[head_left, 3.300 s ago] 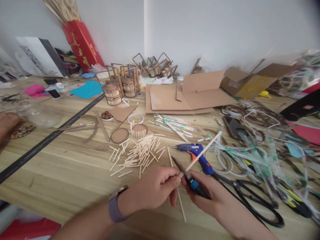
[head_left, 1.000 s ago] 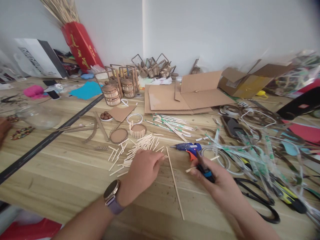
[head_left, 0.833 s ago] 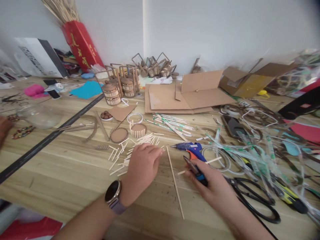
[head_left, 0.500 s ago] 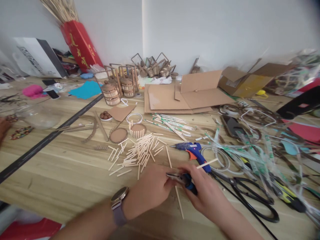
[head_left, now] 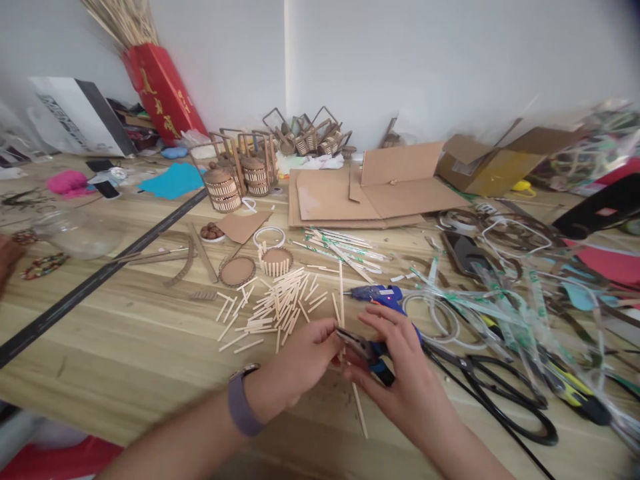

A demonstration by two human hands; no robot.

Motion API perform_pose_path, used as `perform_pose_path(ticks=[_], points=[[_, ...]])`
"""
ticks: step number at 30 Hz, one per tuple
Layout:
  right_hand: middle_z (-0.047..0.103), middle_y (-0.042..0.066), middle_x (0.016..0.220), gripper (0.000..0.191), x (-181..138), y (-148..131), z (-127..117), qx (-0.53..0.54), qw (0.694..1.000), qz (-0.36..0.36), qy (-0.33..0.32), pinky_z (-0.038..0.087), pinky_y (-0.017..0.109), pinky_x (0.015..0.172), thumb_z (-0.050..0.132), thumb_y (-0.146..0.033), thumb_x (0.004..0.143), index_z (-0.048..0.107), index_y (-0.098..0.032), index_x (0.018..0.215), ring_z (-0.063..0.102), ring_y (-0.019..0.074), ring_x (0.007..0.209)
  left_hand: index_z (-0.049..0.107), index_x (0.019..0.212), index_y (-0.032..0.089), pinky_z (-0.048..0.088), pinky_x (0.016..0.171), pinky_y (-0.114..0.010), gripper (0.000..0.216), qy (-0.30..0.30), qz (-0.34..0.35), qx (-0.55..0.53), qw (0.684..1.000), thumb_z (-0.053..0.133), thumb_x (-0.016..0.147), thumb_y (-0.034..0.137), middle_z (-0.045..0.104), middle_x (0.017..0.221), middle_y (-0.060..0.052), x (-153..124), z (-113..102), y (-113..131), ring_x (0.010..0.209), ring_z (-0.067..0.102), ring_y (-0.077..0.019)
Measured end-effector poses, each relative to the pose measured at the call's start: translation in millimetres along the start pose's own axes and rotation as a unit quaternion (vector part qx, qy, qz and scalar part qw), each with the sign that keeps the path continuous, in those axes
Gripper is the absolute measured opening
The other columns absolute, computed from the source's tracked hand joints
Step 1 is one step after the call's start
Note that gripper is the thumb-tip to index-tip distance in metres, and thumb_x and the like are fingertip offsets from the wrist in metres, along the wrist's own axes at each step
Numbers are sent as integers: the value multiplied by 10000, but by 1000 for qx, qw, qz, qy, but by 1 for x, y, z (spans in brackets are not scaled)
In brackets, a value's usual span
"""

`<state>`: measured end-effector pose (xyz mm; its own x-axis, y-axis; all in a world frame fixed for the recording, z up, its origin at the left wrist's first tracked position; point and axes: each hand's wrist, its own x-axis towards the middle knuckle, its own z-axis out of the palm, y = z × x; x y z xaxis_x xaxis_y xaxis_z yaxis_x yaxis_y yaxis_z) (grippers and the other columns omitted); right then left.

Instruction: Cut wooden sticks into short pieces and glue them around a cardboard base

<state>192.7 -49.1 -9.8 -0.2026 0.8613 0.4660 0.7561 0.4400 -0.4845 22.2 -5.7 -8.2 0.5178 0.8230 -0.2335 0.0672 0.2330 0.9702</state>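
My left hand (head_left: pixel 295 370), with a watch strap at the wrist, is closed, fingertips pinching a thin wooden stick (head_left: pixel 342 293) that points away from me. Blue-handled pliers (head_left: pixel 356 343) lie in my right hand (head_left: pixel 407 367), its fingers curved around the handles. The jaws are beside my left fingertips, at the stick; whether they touch it I cannot tell. Beneath both hands another long stick (head_left: pixel 359 410) rests on the table. A heap of short cut sticks (head_left: pixel 283 300) spreads beyond my left hand. Behind it stands a round cardboard base partly ringed with upright sticks (head_left: pixel 275 261).
A blue glue gun (head_left: pixel 375 293) lies just past my right hand. Black scissors (head_left: pixel 500 393), clear wrappers (head_left: pixel 480 300) and a tape ring (head_left: pixel 437 320) crowd the right. Flattened cardboard (head_left: pixel 330 193) and small finished baskets (head_left: pixel 223 190) stand farther back. Another person's hand (head_left: pixel 7 257) shows far left.
The stick that stuck out rightward by my right hand now points away from me in my left fingertips. My right fingers have loosened and spread somewhat around the pliers.
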Motion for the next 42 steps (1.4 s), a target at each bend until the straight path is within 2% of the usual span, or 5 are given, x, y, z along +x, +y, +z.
perform_pose_path(ticks=[17, 21, 27, 36, 42], points=[[632, 83, 1080, 366, 7, -1, -4, 88, 989, 93, -76, 528, 369, 841, 675, -306, 804, 567, -239, 1147, 618, 248, 996, 642, 917, 157, 459, 743, -282, 334, -36, 63, 7, 997, 547, 905, 477, 697, 886, -49, -3, -3, 1, 834, 632, -194], [680, 44, 899, 231, 15, -1, -27, 160, 954, 192, -168, 518, 324, 767, 571, -429, 869, 643, -232, 966, 636, 217, 853, 589, 962, 158, 412, 709, -274, 313, -66, 41, 29, 997, 497, 939, 456, 712, 759, -46, -4, -16, 13, 749, 627, -171], [672, 49, 808, 611, 13, 10, -53, 261, 859, 339, -281, 543, 307, 684, 574, -690, 790, 687, -186, 1117, 636, 223, 805, 556, 1026, 160, 384, 675, -260, 294, -101, 20, 44, 994, 458, 961, 429, 734, 708, -51, -9, -24, 21, 684, 607, -153], [709, 59, 1096, 468, 24, -3, -51, 276, 857, 256, -353, 472, 328, 961, 600, -581, 842, 713, -228, 1127, 611, 260, 1081, 624, 1010, 140, 283, 493, -205, 275, -143, -6, 142, 980, 442, 955, 340, 717, 672, -35, -14, -17, 27, 488, 463, -98], [709, 37, 1019, 425, 28, -10, -50, 273, 858, 244, -360, 483, 291, 909, 574, -569, 867, 711, -221, 1069, 623, 237, 1016, 629, 907, 147, 272, 460, -186, 248, -149, -9, 173, 974, 453, 937, 318, 705, 642, -35, -17, -11, 30, 476, 442, -95]])
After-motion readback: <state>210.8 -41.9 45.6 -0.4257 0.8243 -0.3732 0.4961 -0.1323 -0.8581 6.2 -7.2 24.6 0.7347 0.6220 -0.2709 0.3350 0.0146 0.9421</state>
